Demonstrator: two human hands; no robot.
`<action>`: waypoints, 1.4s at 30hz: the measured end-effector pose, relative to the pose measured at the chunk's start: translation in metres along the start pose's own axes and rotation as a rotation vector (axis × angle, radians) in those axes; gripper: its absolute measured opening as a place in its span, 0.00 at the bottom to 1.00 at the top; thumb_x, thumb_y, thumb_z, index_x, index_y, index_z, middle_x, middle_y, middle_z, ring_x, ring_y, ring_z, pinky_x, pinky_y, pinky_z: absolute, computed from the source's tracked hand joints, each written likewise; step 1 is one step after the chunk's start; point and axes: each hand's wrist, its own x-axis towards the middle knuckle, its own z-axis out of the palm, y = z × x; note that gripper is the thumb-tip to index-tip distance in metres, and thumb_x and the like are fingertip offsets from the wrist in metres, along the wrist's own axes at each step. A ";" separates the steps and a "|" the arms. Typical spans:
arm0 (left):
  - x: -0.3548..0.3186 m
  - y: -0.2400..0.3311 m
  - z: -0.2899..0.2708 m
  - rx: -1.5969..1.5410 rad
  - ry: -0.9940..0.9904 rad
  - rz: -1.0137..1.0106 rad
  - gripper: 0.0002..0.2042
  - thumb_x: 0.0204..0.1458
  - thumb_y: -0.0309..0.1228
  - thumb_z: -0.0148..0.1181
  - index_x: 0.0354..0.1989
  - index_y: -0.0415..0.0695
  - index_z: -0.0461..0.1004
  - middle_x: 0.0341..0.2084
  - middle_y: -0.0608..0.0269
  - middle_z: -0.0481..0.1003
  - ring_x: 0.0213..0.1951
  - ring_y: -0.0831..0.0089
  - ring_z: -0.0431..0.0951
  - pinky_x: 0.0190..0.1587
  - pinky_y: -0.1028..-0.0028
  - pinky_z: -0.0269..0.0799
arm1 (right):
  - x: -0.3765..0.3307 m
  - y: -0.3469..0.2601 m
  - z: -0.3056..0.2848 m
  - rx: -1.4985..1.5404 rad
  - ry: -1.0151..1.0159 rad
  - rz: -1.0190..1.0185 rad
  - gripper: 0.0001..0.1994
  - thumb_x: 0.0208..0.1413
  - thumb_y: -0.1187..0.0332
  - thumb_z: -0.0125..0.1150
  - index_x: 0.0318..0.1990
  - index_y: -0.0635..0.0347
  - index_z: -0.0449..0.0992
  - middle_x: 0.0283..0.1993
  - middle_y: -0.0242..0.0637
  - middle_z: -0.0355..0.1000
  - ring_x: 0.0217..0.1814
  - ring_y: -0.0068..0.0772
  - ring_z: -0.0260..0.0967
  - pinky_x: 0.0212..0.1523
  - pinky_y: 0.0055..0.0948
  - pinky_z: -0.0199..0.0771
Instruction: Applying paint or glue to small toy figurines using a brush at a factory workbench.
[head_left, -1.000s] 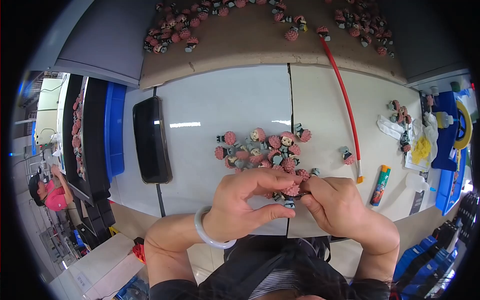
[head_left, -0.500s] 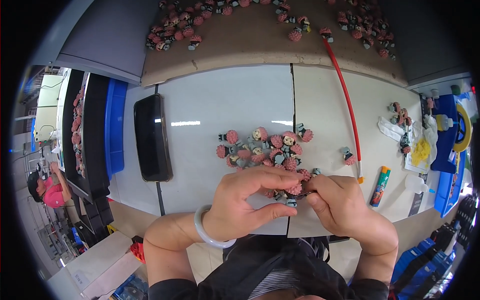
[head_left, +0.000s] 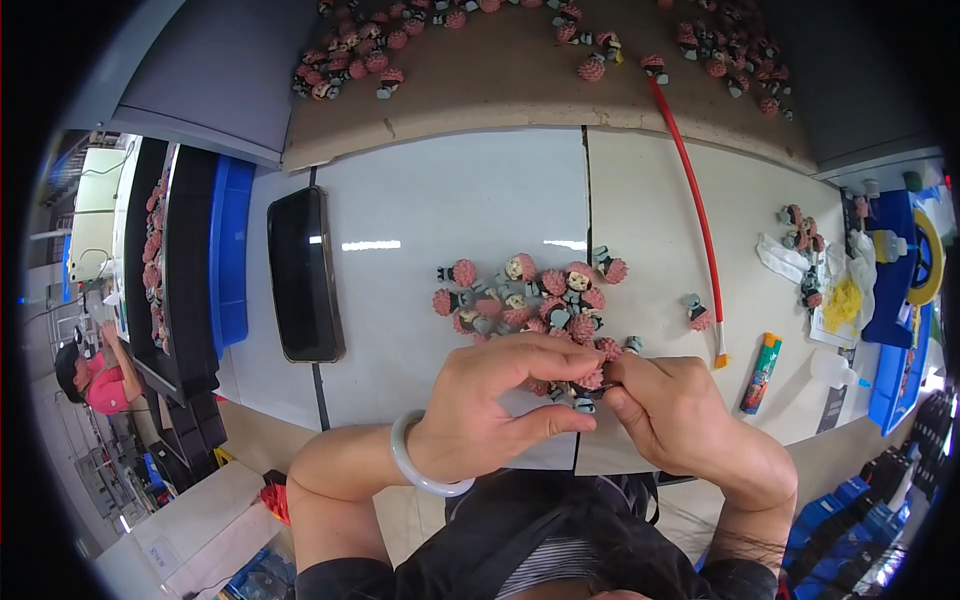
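Near the table's front edge, my left hand point(head_left: 492, 392) curls round a small pink-haired figurine point(head_left: 580, 399), thumb below and fingers above. The figurine's grey feet show beside the thumb tip. Against its right side sits my right hand point(head_left: 665, 405), its thumb and bent forefinger pinched together. A sliver of something dark shows at that pinch, too small to name. Just beyond the hands lies a pile of similar pink-haired figurines point(head_left: 553, 284), some face up. One loose figurine point(head_left: 697, 311) lies to the right of the pile.
A phone point(head_left: 304, 275) lies at left, a long red-handled brush point(head_left: 694, 190) at right, with a lighter point(head_left: 762, 372) beyond it. More figurines point(head_left: 345, 62) cover the brown board point(head_left: 480, 90) at the back. Blue bins point(head_left: 232, 250) flank the table; a co-worker point(head_left: 105, 380) sits far left.
My right fingers have shifted slightly at the figurine, the forefinger now more bent over the thumb. My left hand has barely moved, and the pile is as it was.
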 end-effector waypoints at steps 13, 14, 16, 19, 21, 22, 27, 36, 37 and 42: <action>0.006 -0.006 0.008 -0.233 0.117 -0.092 0.17 0.41 0.17 0.62 0.42 0.35 0.68 0.42 0.59 0.70 0.39 0.73 0.73 0.42 0.76 0.72 | 0.008 0.050 -0.047 -0.421 0.237 0.512 0.09 0.45 0.70 0.57 0.33 0.65 0.69 0.14 0.38 0.60 0.14 0.27 0.55 0.18 0.24 0.57; 0.005 -0.004 0.007 -0.179 0.119 -0.081 0.18 0.40 0.17 0.62 0.42 0.35 0.68 0.41 0.58 0.70 0.39 0.73 0.74 0.41 0.76 0.73 | 0.007 0.048 -0.049 -0.426 0.238 0.506 0.09 0.45 0.70 0.57 0.33 0.65 0.69 0.14 0.38 0.60 0.14 0.27 0.55 0.18 0.24 0.57; 0.006 -0.004 0.007 -0.131 0.124 -0.061 0.18 0.40 0.18 0.63 0.42 0.36 0.68 0.41 0.58 0.70 0.38 0.73 0.74 0.41 0.76 0.73 | 0.004 0.033 -0.057 -0.373 0.384 0.444 0.08 0.45 0.72 0.55 0.33 0.65 0.68 0.15 0.39 0.61 0.15 0.25 0.57 0.18 0.25 0.57; 0.005 -0.005 0.007 -0.039 0.109 -0.069 0.19 0.39 0.18 0.64 0.42 0.36 0.68 0.40 0.57 0.70 0.37 0.73 0.74 0.39 0.77 0.74 | -0.011 0.008 -0.059 0.112 0.754 0.208 0.02 0.45 0.77 0.52 0.25 0.65 0.67 0.16 0.38 0.67 0.17 0.29 0.64 0.20 0.24 0.64; 0.006 -0.004 0.009 -0.024 0.060 -0.080 0.19 0.38 0.12 0.61 0.41 0.36 0.67 0.42 0.55 0.68 0.46 0.68 0.72 0.48 0.71 0.71 | -0.016 0.003 -0.051 0.409 0.874 0.012 0.02 0.45 0.78 0.52 0.23 0.65 0.67 0.17 0.36 0.67 0.17 0.27 0.64 0.20 0.22 0.64; 0.005 -0.004 0.009 -0.022 0.065 -0.082 0.19 0.38 0.12 0.61 0.41 0.36 0.67 0.42 0.55 0.68 0.46 0.68 0.72 0.48 0.71 0.71 | -0.014 0.003 -0.046 0.437 0.758 -0.119 0.02 0.44 0.79 0.51 0.23 0.65 0.67 0.18 0.37 0.68 0.17 0.27 0.65 0.21 0.23 0.65; 0.002 -0.007 0.012 -0.119 0.082 -0.048 0.18 0.37 0.10 0.60 0.40 0.36 0.67 0.40 0.56 0.68 0.45 0.68 0.72 0.49 0.70 0.71 | 0.001 -0.002 -0.033 0.094 0.376 -0.352 0.01 0.44 0.80 0.47 0.25 0.66 0.65 0.18 0.38 0.66 0.17 0.28 0.61 0.18 0.23 0.60; 0.005 0.001 0.008 -0.453 0.031 -0.193 0.19 0.39 0.11 0.58 0.42 0.37 0.64 0.43 0.55 0.68 0.47 0.66 0.72 0.49 0.69 0.70 | -0.002 -0.004 -0.049 -0.052 0.455 0.153 0.03 0.44 0.77 0.52 0.23 0.64 0.66 0.17 0.36 0.65 0.17 0.28 0.62 0.20 0.25 0.60; 0.005 0.003 0.007 -0.452 0.028 -0.193 0.19 0.39 0.11 0.58 0.42 0.37 0.64 0.43 0.55 0.68 0.47 0.66 0.72 0.49 0.69 0.70 | -0.002 -0.008 -0.061 -0.067 0.369 0.403 0.04 0.45 0.75 0.53 0.25 0.66 0.67 0.17 0.38 0.65 0.17 0.32 0.62 0.21 0.27 0.59; 0.003 0.007 0.002 -0.386 -0.020 -0.178 0.21 0.40 0.14 0.60 0.44 0.38 0.64 0.45 0.54 0.68 0.48 0.66 0.71 0.49 0.70 0.69 | 0.001 0.016 -0.061 -0.412 0.299 0.557 0.06 0.50 0.71 0.52 0.31 0.65 0.69 0.19 0.44 0.66 0.19 0.44 0.61 0.23 0.31 0.61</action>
